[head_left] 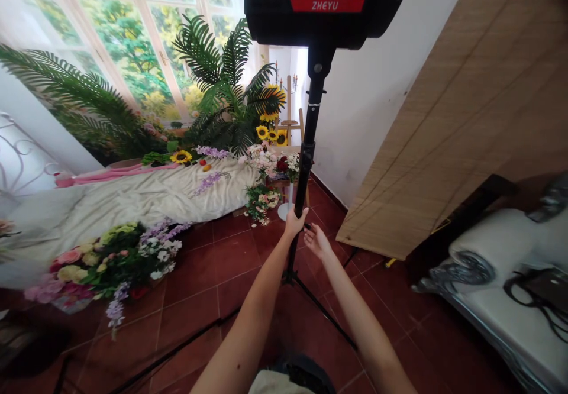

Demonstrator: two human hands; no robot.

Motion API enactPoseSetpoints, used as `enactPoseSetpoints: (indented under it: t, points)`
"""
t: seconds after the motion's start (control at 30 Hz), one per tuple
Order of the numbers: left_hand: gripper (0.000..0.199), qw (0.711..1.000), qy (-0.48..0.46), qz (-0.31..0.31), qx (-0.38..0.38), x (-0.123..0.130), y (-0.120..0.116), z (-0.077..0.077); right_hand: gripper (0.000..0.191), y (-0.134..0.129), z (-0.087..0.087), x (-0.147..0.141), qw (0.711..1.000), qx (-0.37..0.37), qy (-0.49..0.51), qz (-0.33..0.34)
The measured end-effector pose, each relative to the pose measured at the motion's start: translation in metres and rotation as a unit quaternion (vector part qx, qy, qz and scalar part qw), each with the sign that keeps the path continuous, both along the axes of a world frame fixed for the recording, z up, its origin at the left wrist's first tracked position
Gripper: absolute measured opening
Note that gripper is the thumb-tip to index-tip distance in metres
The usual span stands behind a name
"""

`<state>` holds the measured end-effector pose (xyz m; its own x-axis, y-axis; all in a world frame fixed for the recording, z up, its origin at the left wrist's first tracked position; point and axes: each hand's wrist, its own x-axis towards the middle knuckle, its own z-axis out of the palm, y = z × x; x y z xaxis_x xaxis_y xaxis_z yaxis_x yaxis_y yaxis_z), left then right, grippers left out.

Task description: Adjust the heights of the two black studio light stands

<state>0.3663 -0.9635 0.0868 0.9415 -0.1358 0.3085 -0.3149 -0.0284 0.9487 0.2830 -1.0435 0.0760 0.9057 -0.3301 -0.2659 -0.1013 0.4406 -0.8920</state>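
A black light stand [303, 184] rises in front of me, its tripod legs spread on the floor. On top sits a black studio light [328, 24] with a red ZHEYU label. My left hand [294, 222] is wrapped round the pole at its middle. Just right of the pole, my right hand [316, 240] is at a small dark knob [307, 226], its fingers curled and partly spread; whether they grip the knob is too small to tell.
A draped bed [151, 202] with flowers [110, 258] lies left. Behind are palm leaves [222, 80] and a wooden easel [289, 123]. A wooden panel [435, 116] leans right, beside a white sofa [497, 264] with a dark bag [541, 293]. The stand's legs reach across the tiles.
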Motion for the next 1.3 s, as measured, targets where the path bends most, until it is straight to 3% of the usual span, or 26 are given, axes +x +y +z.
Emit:
enactPoseSetpoints:
  t: [0.07, 0.13, 0.2, 0.27, 0.37, 0.43, 0.53, 0.6, 0.67, 0.77, 0.87, 1.0, 1.3]
  points:
    - [0.035, 1.000, 0.000, -0.004, -0.002, 0.001, 0.000, -0.001, 0.031, -0.001, -0.004, -0.005, 0.998, -0.070, 0.001, -0.008]
    - [0.036, 1.000, 0.003, -0.004, -0.010, 0.001, 0.000, -0.001, 0.039, -0.003, -0.007, -0.010, 0.978, -0.206, -0.012, -0.018]
    - [0.036, 1.000, 0.009, -0.002, -0.017, 0.001, 0.000, -0.001, 0.041, -0.007, -0.007, -0.012, 0.937, -0.346, -0.025, -0.025]
    - [0.037, 1.000, 0.014, -0.003, -0.021, 0.001, 0.000, 0.000, 0.038, -0.011, -0.006, -0.013, 0.898, -0.439, -0.029, -0.019]
    - [0.038, 1.000, 0.007, -0.006, -0.020, 0.000, 0.000, 0.002, 0.040, -0.015, -0.003, -0.012, 0.870, -0.492, -0.026, 0.008]
    - [0.038, 1.000, -0.007, -0.007, -0.011, -0.001, 0.000, 0.003, 0.045, -0.015, -0.002, -0.009, 0.872, -0.488, -0.025, 0.017]
    - [0.039, 1.000, -0.019, -0.004, 0.004, 0.000, -0.001, 0.001, 0.055, -0.011, -0.001, -0.004, 0.913, -0.406, -0.004, 0.037]
    - [0.040, 1.000, -0.020, 0.000, 0.011, 0.002, -0.001, -0.002, 0.058, -0.007, 0.000, 0.001, 0.958, -0.282, 0.023, 0.054]
    - [0.041, 1.000, -0.017, 0.002, 0.014, 0.003, -0.002, -0.006, 0.053, -0.005, 0.003, 0.006, 0.990, -0.111, 0.050, 0.078]
    - [0.041, 1.000, -0.008, 0.001, 0.008, 0.004, -0.003, -0.009, 0.046, -0.005, 0.009, 0.009, 0.981, 0.124, 0.079, 0.123]
    - [0.041, 1.000, -0.006, 0.001, 0.001, 0.003, -0.003, -0.007, 0.042, -0.007, 0.013, 0.007, 0.957, 0.251, 0.058, 0.132]
    - [0.042, 1.000, -0.005, 0.002, -0.014, 0.002, -0.004, -0.004, 0.035, -0.004, 0.016, 0.002, 0.946, 0.313, -0.034, 0.079]
    - [0.041, 0.999, -0.007, -0.031, -0.015, 0.008, -0.002, -0.011, 0.048, 0.008, 0.030, 0.012, 0.936, 0.332, -0.105, -0.044]
